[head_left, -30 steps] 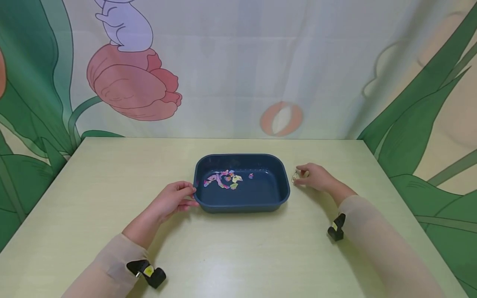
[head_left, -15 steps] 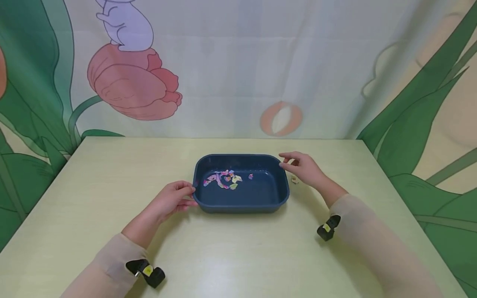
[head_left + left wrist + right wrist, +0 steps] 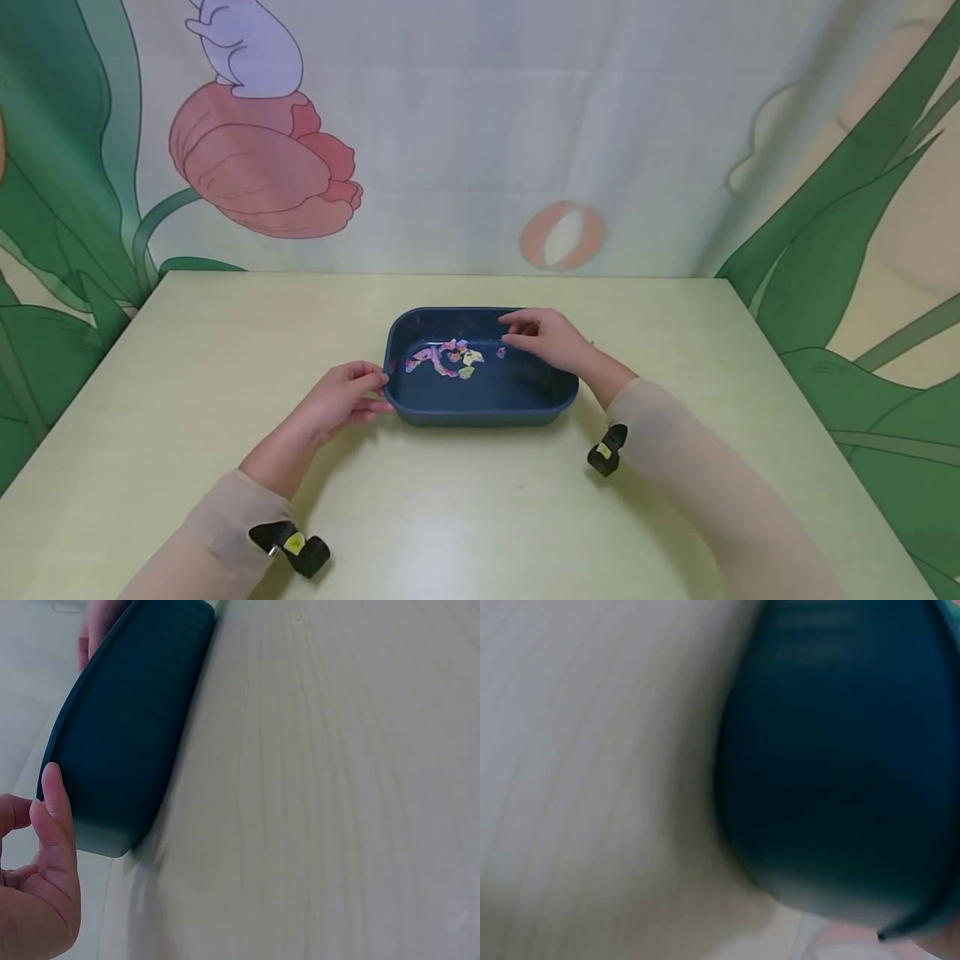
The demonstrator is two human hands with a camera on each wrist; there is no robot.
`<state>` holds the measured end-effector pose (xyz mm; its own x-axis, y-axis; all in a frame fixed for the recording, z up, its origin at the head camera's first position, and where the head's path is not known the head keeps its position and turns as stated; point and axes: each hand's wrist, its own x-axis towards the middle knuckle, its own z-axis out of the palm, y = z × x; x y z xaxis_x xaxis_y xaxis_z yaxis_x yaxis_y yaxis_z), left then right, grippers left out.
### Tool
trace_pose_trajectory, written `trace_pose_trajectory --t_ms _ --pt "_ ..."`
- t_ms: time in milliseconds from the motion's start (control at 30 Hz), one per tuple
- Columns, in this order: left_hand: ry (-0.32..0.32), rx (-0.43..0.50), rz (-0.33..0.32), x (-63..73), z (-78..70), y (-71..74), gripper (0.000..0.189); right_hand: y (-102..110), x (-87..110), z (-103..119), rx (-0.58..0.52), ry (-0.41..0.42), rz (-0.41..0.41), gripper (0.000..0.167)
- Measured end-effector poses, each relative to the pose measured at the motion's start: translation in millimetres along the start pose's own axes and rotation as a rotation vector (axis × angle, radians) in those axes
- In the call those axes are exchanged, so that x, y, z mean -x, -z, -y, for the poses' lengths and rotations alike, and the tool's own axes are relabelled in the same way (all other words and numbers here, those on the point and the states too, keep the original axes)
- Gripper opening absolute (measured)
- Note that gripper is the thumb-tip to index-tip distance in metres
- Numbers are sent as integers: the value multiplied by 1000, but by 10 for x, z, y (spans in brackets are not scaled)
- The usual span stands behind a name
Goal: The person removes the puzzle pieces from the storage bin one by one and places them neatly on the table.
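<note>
1. Tray, dark blue, rounded corners; on the counter.
2. Coloured scraps, several; inside tray, mostly its left half.
3. Left hand; pinching tray's left rim.
4. Right hand; over tray's right half, thumb and forefinger parted.

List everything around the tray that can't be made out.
Head: far right corner of the tray, behind the right hand.
Head: details of the colourful scraps, too small.
Left wrist: the tray's inside, behind its wall.
Right wrist: right hand, mostly cut off by picture edge.
</note>
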<state>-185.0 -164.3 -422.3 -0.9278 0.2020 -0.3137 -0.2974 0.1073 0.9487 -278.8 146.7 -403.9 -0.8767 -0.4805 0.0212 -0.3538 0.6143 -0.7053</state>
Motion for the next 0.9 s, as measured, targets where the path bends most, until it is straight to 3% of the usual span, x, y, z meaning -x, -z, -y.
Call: trace_pose_trajectory --t_ms 267,433,700,900 --pt "6 -20 9 20 -9 -15 30 -273 -150 17 104 -23 164 35" --pt "0 -16 14 25 -16 -16 30 -344 -172 -6 222 -12 195 32" --pt "6 -28 21 7 -35 -21 32 -352 -202 -22 280 26 207 16" --pt "7 -27 14 0 -44 -15 30 -389 -232 -21 370 39 273 42"
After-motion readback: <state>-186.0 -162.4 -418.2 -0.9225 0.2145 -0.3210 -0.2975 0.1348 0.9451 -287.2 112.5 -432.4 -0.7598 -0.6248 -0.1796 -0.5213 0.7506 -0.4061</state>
